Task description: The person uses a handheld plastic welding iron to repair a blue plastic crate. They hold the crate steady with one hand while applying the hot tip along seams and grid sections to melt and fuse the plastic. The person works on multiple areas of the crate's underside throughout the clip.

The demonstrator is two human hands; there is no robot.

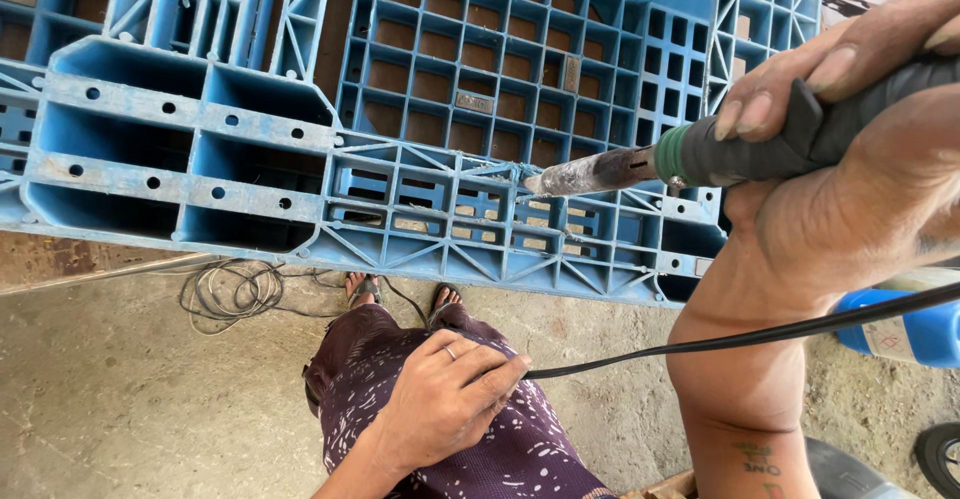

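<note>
My right hand [860, 159] grips a dark-handled heat tool [750, 149] with a green collar and a scorched metal nozzle [590, 172]. The nozzle tip touches a rib of the blue plastic pallet [270, 129] near its front edge. My left hand [445, 399], with a ring on one finger, rests on my knee over purple patterned cloth [500, 459]. Its fingers pinch the tool's black cord [700, 344], which runs off to the right.
The pallet stands tilted on a concrete floor [120, 389]. A coil of thin wire [235, 289] lies under its edge beside my sandalled feet [400, 294]. A blue container [905, 329] sits at right, a dark round object [940, 454] at the bottom right corner.
</note>
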